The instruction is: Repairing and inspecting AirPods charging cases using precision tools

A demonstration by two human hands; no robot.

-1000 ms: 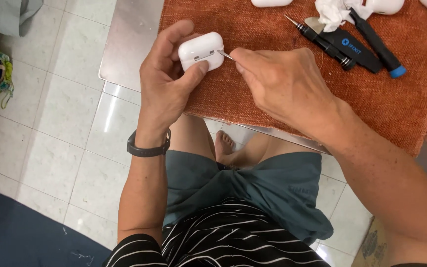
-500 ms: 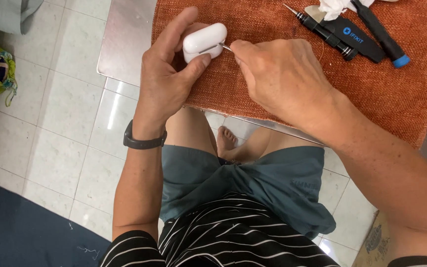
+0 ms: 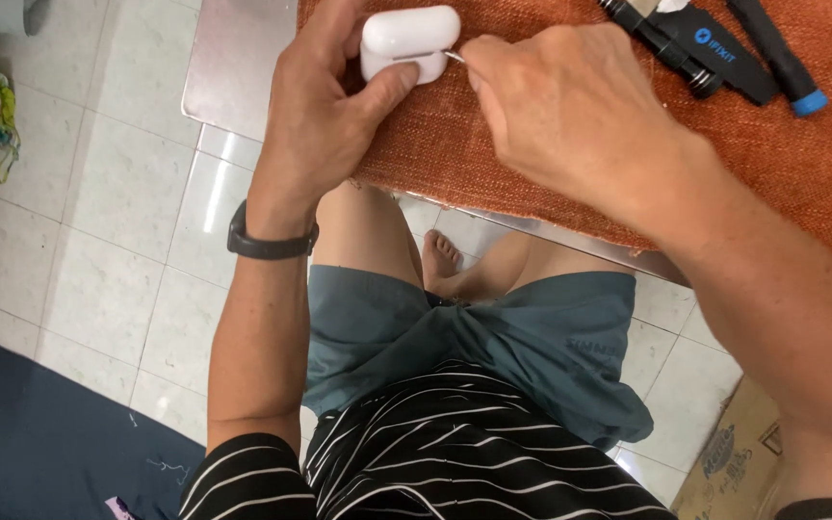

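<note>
While right hand [image 3: 570,116] hides its thin tool [image 3: 454,56], left hand [image 3: 325,116] grips white case [image 3: 408,40]

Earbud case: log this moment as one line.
left hand: grips white earbud case | right hand: pinches thin metal pick, tip at case seam | under: orange cloth | nearby: black tools

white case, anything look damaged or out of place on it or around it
Nothing stands out. The white case looks whole, gripped in the left hand above the orange cloth, while the right hand puts a thin metal tip to its side. The dark tools lie on the cloth.
</note>
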